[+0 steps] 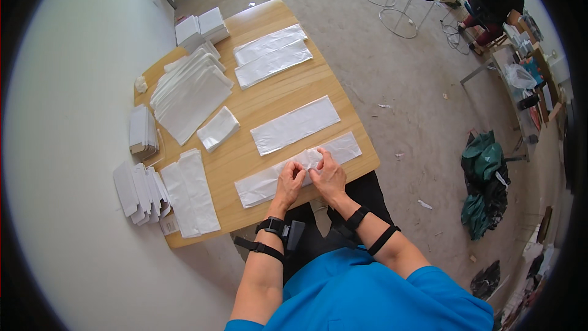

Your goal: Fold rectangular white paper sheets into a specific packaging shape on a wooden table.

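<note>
Locate the flat white strip point(260, 189) along the near edge of the counter point(263, 101), with one end toward the near right corner. At mid-length of the strip: raised and creased material, between both hands. Right hand point(331, 179): fingers closed on the creased part, pinching from the right. Left hand point(289, 182): fingers curled at the left side of the crease; cannot tell whether gripping or only touching.

Just beyond, parallel and apart: second white strip point(295, 125), near the right edge. Toward the far right corner: pair of white strips point(274, 63), one partly over the other. Near the middle: small white stack point(218, 129). To the left of the stack: fanned white sheets point(191, 95), overlapping. Toward the near left corner: white folded sheets point(190, 195), side by side. Along the left edge: upright white cartons point(142, 129), with further white cartons point(139, 191) nearer the near left corner
</note>
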Tool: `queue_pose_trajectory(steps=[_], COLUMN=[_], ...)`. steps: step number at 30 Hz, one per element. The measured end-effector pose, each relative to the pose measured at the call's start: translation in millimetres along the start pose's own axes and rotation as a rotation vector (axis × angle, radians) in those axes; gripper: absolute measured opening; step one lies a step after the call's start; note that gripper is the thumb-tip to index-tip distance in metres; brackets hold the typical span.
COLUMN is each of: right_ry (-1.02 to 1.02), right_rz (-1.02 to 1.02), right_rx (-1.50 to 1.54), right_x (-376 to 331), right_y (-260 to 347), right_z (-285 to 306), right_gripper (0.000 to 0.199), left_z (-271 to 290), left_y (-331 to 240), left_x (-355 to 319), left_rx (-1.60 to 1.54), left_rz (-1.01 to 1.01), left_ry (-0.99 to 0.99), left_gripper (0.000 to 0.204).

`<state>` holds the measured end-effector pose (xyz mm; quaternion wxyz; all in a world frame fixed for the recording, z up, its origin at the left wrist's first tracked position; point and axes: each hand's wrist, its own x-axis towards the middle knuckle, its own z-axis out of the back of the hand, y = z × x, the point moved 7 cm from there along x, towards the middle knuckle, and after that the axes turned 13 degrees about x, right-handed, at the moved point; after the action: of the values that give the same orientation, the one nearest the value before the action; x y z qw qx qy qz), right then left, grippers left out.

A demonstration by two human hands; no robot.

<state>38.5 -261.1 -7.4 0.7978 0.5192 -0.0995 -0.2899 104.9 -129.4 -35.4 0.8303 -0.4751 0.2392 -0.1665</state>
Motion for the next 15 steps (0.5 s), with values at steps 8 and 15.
queue_pose_trajectory(steps=[8, 15], right_ry=[-0.082, -0.147], right_rz=[0.160, 0.196], right_rx=[-0.126, -0.141], right_x=[17, 11], right_y=[13, 12], right_z=[-1, 7], right_gripper=[0.063, 0.064], left_z=[-1, 0], left_y=[9, 11], left_x=[5, 3], left_rx=[-0.051, -0.136], left_rz=[0.004, 0.042], left_ry=[0.040, 0.052], left_gripper=[0.011, 0.009])
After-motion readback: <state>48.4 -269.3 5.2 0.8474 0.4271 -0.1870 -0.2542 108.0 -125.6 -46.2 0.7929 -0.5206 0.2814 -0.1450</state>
